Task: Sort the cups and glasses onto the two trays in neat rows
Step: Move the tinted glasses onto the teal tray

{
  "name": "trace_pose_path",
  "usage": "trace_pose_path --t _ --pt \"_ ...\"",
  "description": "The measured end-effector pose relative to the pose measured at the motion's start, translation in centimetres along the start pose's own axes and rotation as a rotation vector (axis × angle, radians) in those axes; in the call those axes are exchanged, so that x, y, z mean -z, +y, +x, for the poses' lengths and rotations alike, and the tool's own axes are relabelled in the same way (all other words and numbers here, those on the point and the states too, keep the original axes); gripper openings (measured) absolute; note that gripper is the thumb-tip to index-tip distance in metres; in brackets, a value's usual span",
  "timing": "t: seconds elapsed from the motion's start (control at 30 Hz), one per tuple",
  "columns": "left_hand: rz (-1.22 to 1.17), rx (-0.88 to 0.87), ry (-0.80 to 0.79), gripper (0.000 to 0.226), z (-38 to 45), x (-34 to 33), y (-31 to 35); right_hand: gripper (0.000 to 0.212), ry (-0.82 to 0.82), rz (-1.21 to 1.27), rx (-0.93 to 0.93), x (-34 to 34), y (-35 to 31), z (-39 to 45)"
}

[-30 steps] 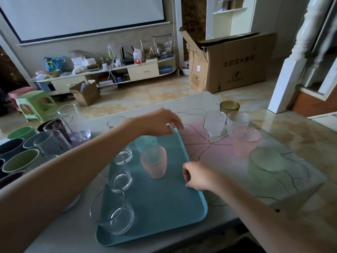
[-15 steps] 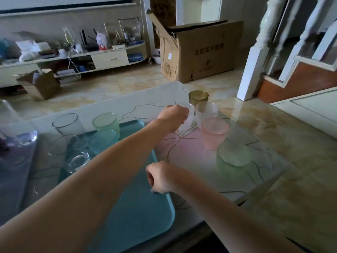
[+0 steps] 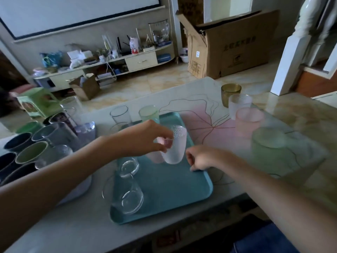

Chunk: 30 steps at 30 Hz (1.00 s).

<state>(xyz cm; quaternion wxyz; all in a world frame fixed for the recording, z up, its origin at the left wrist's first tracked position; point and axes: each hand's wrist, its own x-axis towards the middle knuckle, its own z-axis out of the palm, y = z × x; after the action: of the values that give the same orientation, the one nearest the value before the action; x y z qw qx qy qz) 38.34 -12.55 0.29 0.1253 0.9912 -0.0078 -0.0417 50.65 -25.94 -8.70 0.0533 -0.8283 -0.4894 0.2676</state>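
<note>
The left hand (image 3: 145, 139) holds a frosted white cup (image 3: 175, 145) over the blue tray (image 3: 169, 187), its grip curled round the cup's upper rim, the cup tilted slightly. A pink cup (image 3: 155, 154) stands on the tray just behind it, partly hidden. The right hand (image 3: 200, 158) rests on the tray's right edge, fingers curled and pinching the rim. Clear glasses (image 3: 129, 196) stand in a row along the tray's left side, with a green cup (image 3: 148, 114) at its far end. On the worktop (image 3: 209, 125) to the right stand an amber glass (image 3: 230, 92), another frosted white cup (image 3: 239, 105), a pink one (image 3: 249, 123) and a green one (image 3: 268, 145). Dark and green mugs (image 3: 31, 152) crowd the left.
</note>
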Motion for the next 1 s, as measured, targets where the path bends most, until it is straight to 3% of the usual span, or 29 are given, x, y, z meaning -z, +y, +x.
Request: trace_pose_path --t 0.17,0.43,0.6,0.73,0.83,1.0 --pt "-0.02 -0.022 -0.112 0.011 -3.7 -1.4 -0.2 0.028 0.048 -0.015 0.011 0.2 -0.3 -1.0" --pt "0.173 0.036 -0.285 0.028 -4.9 -3.8 -1.2 0.024 0.026 -0.047 -0.003 0.1 -0.3 -1.4" --pt "0.109 0.086 -0.374 0.037 -3.7 -2.3 -0.7 0.021 0.022 -0.046 0.009 0.3 -0.3 -1.5" --pt "-0.182 0.164 -0.503 0.037 -2.0 0.1 -0.6 0.017 -0.018 0.022 0.034 0.6 -0.2 -1.6" --pt "-0.267 0.148 -0.401 0.025 0.7 1.7 -0.9 0.011 -0.058 0.0 0.027 0.9 -0.4 -1.7" --pt "-0.113 0.077 -0.026 0.024 9.9 2.5 -0.7 0.015 -0.084 -0.086 0.006 0.4 -0.5 -1.0"
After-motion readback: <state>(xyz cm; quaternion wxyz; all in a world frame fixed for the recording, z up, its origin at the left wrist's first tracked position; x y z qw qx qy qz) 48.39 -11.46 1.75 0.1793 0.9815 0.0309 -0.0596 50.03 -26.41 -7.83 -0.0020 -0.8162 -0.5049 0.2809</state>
